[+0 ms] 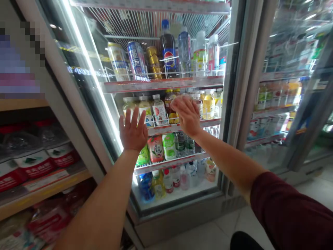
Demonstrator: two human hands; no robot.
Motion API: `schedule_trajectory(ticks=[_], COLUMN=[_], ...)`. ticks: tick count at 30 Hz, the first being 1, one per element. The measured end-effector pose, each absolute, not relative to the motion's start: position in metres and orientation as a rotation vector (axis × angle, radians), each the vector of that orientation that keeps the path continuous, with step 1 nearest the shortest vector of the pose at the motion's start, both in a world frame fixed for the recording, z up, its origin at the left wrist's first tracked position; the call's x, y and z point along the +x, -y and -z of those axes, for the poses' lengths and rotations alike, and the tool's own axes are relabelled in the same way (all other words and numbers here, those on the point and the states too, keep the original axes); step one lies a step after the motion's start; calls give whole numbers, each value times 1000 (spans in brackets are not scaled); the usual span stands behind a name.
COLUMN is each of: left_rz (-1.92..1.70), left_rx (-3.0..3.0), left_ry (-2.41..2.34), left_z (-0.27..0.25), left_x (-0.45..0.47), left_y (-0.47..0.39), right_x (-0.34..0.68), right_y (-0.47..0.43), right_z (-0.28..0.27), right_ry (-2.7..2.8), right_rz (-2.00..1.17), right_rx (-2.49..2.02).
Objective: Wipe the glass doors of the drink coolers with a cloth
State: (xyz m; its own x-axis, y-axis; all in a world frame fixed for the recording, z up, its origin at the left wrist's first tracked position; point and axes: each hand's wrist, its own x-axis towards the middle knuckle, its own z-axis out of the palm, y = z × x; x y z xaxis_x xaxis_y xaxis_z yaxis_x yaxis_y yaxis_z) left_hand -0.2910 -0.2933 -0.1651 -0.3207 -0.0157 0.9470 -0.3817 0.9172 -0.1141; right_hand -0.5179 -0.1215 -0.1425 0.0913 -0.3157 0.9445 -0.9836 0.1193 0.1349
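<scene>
Filling the view dead ahead, here's the glass door (149, 86) of a lit drinks cooler, right in front of both hands, bottles and cans shining through the pane. Up on its left goes the left hand (133, 132), palm toward the glass, fingers spread wide, nothing in its grasp. To the right, near the middle of the pane, there's the right hand (188, 116), fingers stretched out and close together; a pinkish blur sits at the fingertips, and I can't tell whether it's a cloth or just the hand. Whether either palm truly touches the glass, I can't say.

Behind the pane, then! A cola bottle (169, 52) with a blue cap stands on the upper shelf, a gold can (154, 63) just beside it. Lower down, a red pack (156, 148) neighbours a green pack (169, 146). Out wide now: red-labelled bottles (39, 163) on the left, another cooler (273, 104) on the right, and a maroon sleeve (288, 208) on the right arm.
</scene>
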Motion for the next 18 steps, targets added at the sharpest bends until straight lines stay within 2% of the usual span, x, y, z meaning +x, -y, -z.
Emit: schedule_trajectory(ticks=[4,11,18], left_rz=[-480,-543,-470], left_rx=[272,236,162], left_ry=[1840,1830,1906], left_z=[166,167,169], left_x=[-290,-288,-282], left_y=[294,296,301], right_x=[-508,-463,-432], right_y=[130,136,146], right_z=[138,213,198], right_ry=[1413,1360,1405], right_rz=[-1044,-733,-1051], right_rx=[1258,1764,1789])
